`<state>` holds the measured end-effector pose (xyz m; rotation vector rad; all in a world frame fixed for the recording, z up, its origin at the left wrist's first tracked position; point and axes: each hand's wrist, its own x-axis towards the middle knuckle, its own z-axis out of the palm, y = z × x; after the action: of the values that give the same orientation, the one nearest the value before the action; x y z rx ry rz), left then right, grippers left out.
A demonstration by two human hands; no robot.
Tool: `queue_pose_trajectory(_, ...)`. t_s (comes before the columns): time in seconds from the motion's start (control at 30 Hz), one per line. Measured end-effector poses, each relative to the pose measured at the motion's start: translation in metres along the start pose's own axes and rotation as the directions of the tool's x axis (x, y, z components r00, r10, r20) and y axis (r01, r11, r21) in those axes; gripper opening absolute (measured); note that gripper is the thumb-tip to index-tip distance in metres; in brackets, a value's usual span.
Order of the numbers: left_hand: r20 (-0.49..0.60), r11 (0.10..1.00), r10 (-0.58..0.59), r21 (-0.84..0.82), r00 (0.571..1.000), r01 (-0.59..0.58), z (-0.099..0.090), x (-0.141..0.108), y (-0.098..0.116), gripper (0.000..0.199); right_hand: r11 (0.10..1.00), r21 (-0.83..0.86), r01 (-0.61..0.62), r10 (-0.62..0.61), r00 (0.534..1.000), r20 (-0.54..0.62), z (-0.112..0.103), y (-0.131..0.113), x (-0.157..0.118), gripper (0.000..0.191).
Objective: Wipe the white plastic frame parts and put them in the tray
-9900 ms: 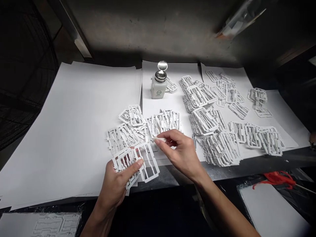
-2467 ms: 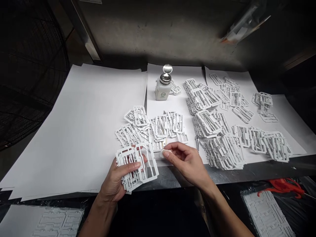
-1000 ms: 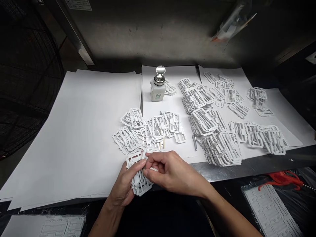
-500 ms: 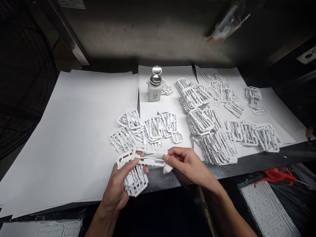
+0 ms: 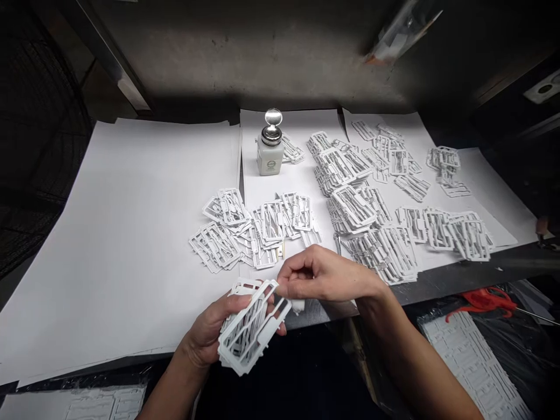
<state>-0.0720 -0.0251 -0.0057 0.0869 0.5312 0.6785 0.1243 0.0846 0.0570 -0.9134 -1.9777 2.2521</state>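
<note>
My left hand [image 5: 219, 321] is closed around a stack of thin white plastic frames [image 5: 249, 335], its thumb on top. The uppermost frame lies slanted across the stack. At that frame's upper corner, my right hand [image 5: 317, 274] pinches with thumb and forefinger. A wad of white cloth or cotton [image 5: 298, 305] shows under the right hand's curled fingers. Just beyond the hands, loose white frames [image 5: 227, 242] lie in overlapping heaps on white paper.
A pump bottle [image 5: 270, 153] with its metal lid raised stands behind the heaps. More piles of frames [image 5: 385, 254] lie to the right. Red-handled scissors or pliers [image 5: 485, 301] rest beside a bagged stack of parts [image 5: 476, 364]. White paper [image 5: 144, 233] covers the left side.
The top frame has turned from level to slanted and come down over the stack. My right hand has moved left, nearer my left hand. The camera view has shifted slightly.
</note>
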Motion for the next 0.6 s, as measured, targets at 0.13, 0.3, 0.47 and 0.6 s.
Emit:
queue_pose_trajectory(0.13,-0.006,0.994,0.090,-0.059,0.996,-0.090,-0.013,0.003,-0.007,0.036,0.989,0.116,0.090,-0.063,0.975,-0.214,-0.004,0.007,-0.006,0.019)
queue_pose_trajectory(0.3,-0.073,0.990,0.134,-0.042,0.988,-0.138,-0.008,0.002,-0.006,0.034,0.968,0.101,0.232,-0.153,0.856,-0.494,0.006,0.004,-0.001,0.012)
queue_pose_trajectory(0.47,-0.238,0.993,0.118,0.012,0.964,-0.119,0.001,0.001,-0.003,0.036,0.938,-0.227,0.262,-0.343,0.798,-0.496,0.028,0.000,0.008,0.010)
queue_pose_trajectory(0.6,-0.258,0.983,0.176,0.003,0.950,-0.181,-0.001,-0.001,-0.003,0.032,0.919,-0.371,0.131,-0.325,0.783,-0.530,0.029,0.010,-0.005,0.010)
